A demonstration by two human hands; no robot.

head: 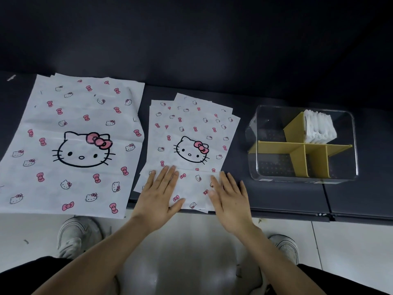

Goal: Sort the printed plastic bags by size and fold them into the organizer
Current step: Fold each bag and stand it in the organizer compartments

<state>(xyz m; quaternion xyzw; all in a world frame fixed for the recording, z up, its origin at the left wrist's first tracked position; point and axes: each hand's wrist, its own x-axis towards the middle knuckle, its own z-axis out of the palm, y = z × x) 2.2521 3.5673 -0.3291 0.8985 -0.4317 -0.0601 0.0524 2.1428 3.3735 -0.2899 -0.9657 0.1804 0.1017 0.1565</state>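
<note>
Your left hand lies flat on the small stack of bags; its fingers are straight and a little apart, and it holds nothing; it just presses down on the top bag. Your right hand lies flat on the same stack, on the side closer to the organizer; its fingers are straight too, and it also holds nothing. Both hands rest on the end of the stack nearest to you; a bit of bag shows between them.

The organizer is a clear box with yellow dividers inside; it sits on the dark table. The small stack lies just left of the organizer, close to it but not touching; the bags in it are fanned out a little, so their far corners do not line up. The top bag is white, with a big cat face, a pink bow and many little bows.

The big stack of bags lies farther left of the organizer, past the small stack; it has the same print, and its near edge reaches the front edge of the table.

Some folded white bags stand on edge in the organizer's back right part, against a yellow divider.

Your two pale shoes are on the shiny floor, lower in the picture than the organizer and left of it.
</note>
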